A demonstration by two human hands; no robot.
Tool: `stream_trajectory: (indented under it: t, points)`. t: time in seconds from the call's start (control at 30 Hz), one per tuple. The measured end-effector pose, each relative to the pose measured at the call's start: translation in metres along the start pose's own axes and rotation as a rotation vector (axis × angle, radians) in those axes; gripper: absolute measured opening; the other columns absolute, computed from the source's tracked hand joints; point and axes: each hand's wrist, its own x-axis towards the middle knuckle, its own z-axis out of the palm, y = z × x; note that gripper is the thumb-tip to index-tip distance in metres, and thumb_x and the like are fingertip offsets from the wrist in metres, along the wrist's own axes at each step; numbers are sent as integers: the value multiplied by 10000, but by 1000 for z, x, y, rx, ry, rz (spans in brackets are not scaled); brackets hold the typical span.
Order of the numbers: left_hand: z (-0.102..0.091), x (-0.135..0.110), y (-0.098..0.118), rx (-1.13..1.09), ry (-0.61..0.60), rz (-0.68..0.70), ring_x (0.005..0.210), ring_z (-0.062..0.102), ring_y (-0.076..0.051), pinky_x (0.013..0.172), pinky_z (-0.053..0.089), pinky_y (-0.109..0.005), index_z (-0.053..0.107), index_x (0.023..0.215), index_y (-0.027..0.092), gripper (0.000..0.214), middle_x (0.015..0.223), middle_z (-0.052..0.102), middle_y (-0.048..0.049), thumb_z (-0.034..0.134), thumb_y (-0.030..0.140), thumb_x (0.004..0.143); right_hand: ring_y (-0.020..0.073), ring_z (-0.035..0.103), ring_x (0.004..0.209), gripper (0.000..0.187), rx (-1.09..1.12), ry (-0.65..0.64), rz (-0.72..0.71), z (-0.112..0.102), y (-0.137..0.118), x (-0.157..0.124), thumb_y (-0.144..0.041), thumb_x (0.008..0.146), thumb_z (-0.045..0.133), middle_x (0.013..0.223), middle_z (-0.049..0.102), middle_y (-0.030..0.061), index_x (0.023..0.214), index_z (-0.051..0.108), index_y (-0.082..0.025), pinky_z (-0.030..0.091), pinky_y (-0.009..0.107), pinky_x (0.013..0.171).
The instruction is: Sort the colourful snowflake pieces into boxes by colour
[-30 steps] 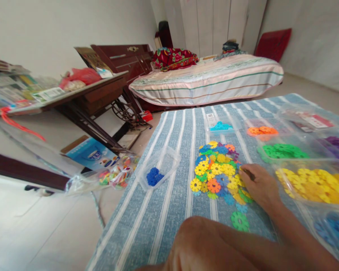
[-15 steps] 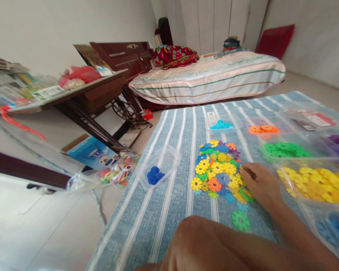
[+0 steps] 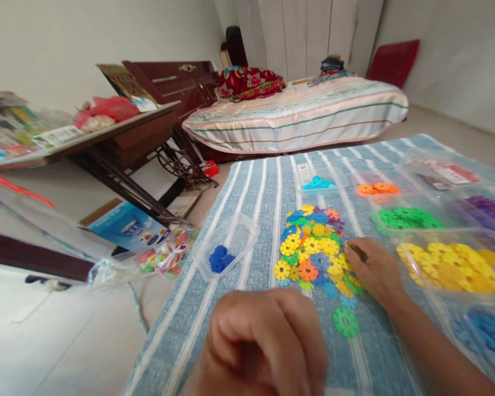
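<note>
A heap of mixed-colour plastic snowflake discs (image 3: pixel 311 247) lies on the striped cloth. At its right edge, my right hand (image 3: pixel 375 269) rests with fingers bent down, touching the discs; the fingertips are hidden, and a small dark patch shows between thumb and forefinger. My left hand (image 3: pixel 268 341) is close to the camera at the bottom, curled into a loose fist. Whatever it holds, if anything, is out of sight. One green disc (image 3: pixel 346 322) lies apart, in front of the heap. To the left, a clear box (image 3: pixel 247 234) contains a few dark blue discs (image 3: pixel 220 258).
Clear boxes on the right hold yellow discs (image 3: pixel 449 267), green discs (image 3: pixel 410 218), orange discs (image 3: pixel 377 189), purple discs (image 3: pixel 489 212) and blue discs (image 3: pixel 489 333). Light blue discs (image 3: pixel 318 183) sit in another behind the heap. A bed (image 3: pixel 297 121) and a cluttered table (image 3: pixel 119 129) stand beyond.
My left hand has turned and drawn back, its curled fingers now showing where an arm-like shape crossed the bottom. My right hand stays at the heap. The view has shifted slightly.
</note>
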Motion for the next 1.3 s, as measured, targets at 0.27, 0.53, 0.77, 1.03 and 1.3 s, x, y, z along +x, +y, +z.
stream_trajectory:
  t: [0.27,0.53,0.77,1.03,1.3]
  points:
    - [-33,28,-74,1006,251,-298,704,533,-154,666,419,-279,595,733,188,171,717,577,-22,448,252,795,185,551,756,217,34,4,6,-2,-5,2,-343,793,452,787,622,40,795,614,-199,413,294,673]
    - [-31,43,-103,1359,68,-361,918,549,-216,768,407,-301,571,989,198,238,953,585,-68,452,328,828,181,540,774,201,43,-3,9,0,-5,3,-329,798,457,792,616,35,790,611,-200,404,287,691]
    - [-43,55,-101,1221,50,-405,685,540,-155,617,345,-244,586,776,191,172,732,579,-10,437,273,805,174,527,778,178,53,9,4,2,-6,8,-291,799,461,789,611,35,781,611,-196,396,281,715]
    - [-25,86,-82,898,40,-328,520,435,-107,514,285,-222,616,643,179,226,512,463,47,471,309,758,169,523,747,154,71,13,4,1,-8,9,-259,784,462,753,603,25,771,604,-202,396,273,686]
    - [76,160,-61,494,-192,-21,708,575,-143,624,431,-233,693,899,162,281,728,661,-10,551,320,716,229,561,879,232,44,85,41,8,-6,5,-248,808,417,864,630,82,917,610,-180,432,324,723]
